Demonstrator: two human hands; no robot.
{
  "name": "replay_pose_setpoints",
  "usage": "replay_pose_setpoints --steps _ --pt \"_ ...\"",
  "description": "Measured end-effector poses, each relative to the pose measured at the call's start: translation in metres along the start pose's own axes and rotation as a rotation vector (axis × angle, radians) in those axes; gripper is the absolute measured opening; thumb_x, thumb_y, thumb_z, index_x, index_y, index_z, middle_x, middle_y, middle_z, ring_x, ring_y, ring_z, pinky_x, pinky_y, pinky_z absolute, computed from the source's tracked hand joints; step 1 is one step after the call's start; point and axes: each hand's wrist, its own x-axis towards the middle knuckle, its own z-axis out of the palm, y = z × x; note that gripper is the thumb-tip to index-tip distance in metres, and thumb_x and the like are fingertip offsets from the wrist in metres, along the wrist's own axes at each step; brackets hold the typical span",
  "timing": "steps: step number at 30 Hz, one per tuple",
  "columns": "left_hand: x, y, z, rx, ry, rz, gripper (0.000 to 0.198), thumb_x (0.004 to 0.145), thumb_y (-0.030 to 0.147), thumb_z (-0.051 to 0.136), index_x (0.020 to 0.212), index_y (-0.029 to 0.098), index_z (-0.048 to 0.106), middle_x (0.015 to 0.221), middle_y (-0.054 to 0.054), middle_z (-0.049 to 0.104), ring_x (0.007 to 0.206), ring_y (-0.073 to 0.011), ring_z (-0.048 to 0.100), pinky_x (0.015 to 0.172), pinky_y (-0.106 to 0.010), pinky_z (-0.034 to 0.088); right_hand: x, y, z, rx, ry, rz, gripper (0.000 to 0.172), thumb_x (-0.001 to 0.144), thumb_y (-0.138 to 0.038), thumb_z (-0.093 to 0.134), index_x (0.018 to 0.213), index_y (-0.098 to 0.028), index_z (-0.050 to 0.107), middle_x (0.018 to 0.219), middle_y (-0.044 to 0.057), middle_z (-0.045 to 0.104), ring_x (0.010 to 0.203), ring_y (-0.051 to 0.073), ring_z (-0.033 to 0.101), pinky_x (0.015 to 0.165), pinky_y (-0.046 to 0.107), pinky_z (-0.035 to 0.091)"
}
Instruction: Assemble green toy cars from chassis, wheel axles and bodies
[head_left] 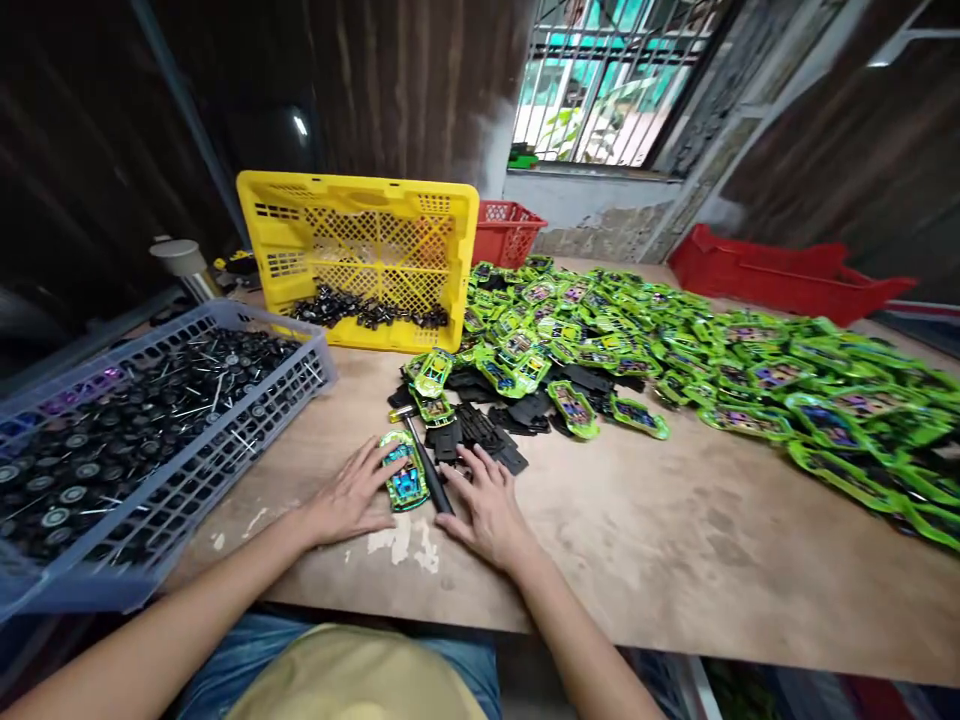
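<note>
My left hand (351,497) lies flat on the wooden table, fingers spread, its fingertips touching a green toy car body (406,478) with a blue shiny middle. To the right, my right hand (484,503) rests with its fingers apart beside a hammer (430,466). The hammer's black handle runs between the car body and that hand, its thumb near the handle's end; the head points away from me. Just beyond the hands are black flat chassis pieces (480,432), with a few green car bodies (433,373) stacked on some of them.
A purple-grey crate (311,375) of black wheels and metal axles stands at left. Behind it, a yellow crate (465,275) lies on its side with small black parts. A large heap of green car bodies (645,330) spreads rightward. Two red crates (780,275) (501,240) stand at the back.
</note>
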Motion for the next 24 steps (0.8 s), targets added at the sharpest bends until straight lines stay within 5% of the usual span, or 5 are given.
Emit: replay_pose_setpoints --steps 7,12,14,18,24 --pt "0.066 -0.009 0.030 -0.049 0.232 -0.038 0.057 0.083 0.025 0.064 0.137 0.014 0.049 0.136 -0.019 0.047 0.136 -0.0361 0.035 0.110 -0.055 0.038 0.024 0.052 -0.004 -0.182 0.070 0.151 0.038 0.089 -0.052 0.055 0.121 -0.033 0.065 0.139 0.009 0.054 0.135 0.034 0.037 0.105 0.057 0.026" --pt "0.099 -0.004 0.022 -0.039 0.261 -0.017 0.031 0.087 0.021 0.059 0.118 0.015 0.063 0.121 -0.016 0.054 0.115 -0.0310 0.052 0.095 -0.048 0.050 0.020 0.074 -0.014 -0.254 0.269 0.446 0.038 0.090 -0.045 0.054 0.118 -0.022 0.066 0.133 0.016 0.055 0.125 0.039 0.043 0.093 0.059 0.038" --pt "0.099 -0.004 0.014 -0.048 0.271 -0.008 0.024 0.089 0.021 0.057 0.111 0.018 0.066 0.114 -0.013 0.057 0.106 -0.0280 0.055 0.090 -0.045 0.053 0.021 0.064 -0.020 -0.156 0.363 0.429 0.039 0.089 -0.045 0.055 0.118 -0.020 0.064 0.126 0.016 0.057 0.118 0.037 0.049 0.091 0.057 0.042" --pt "0.087 0.003 -0.006 -0.091 0.338 0.117 0.023 0.087 0.016 0.057 0.109 0.018 0.065 0.114 -0.011 0.058 0.110 -0.0269 0.053 0.094 -0.044 0.051 0.034 0.016 -0.021 0.167 0.353 0.079 0.059 0.085 -0.045 0.065 0.137 -0.023 0.048 0.133 0.015 0.050 0.121 0.030 0.049 0.099 0.049 0.044" --pt "0.058 0.013 -0.020 -0.319 0.473 0.090 0.030 0.090 0.012 0.051 0.117 0.020 0.059 0.130 -0.013 0.049 0.126 -0.0252 0.048 0.104 -0.043 0.047 0.042 -0.036 0.007 0.361 0.349 0.006 0.028 0.089 -0.029 0.062 0.116 -0.024 0.062 0.115 0.011 0.058 0.106 0.024 0.057 0.091 0.043 0.051"
